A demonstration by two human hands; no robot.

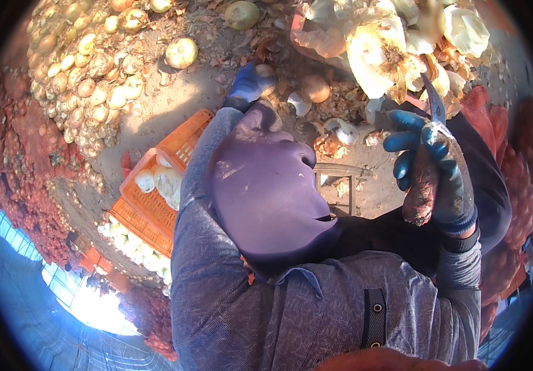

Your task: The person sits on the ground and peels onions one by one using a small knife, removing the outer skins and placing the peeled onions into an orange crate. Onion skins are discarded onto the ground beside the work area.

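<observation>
My left hand (249,84), in a blue knitted glove, reaches out past my knee and has its fingers on an onion (266,79) near the ground. My right hand (438,171), in a blue-coated glove, is raised over my right thigh. It grips a knife (434,99) by its wrapped handle, with the curved blade pointing up and away from me. Another brown onion (316,88) lies on the ground just right of my left hand. Beyond the knife stands a reddish container (298,30) heaped with onion skins (377,51).
A large onion pile (95,79) spreads at the upper left, with loose onions (181,53) nearby. Orange plastic crates (143,218) with peeled onions (166,183) stand beside my left arm. Red mesh sacks (516,195) lie at the right. A metal frame (352,185) shows between my legs.
</observation>
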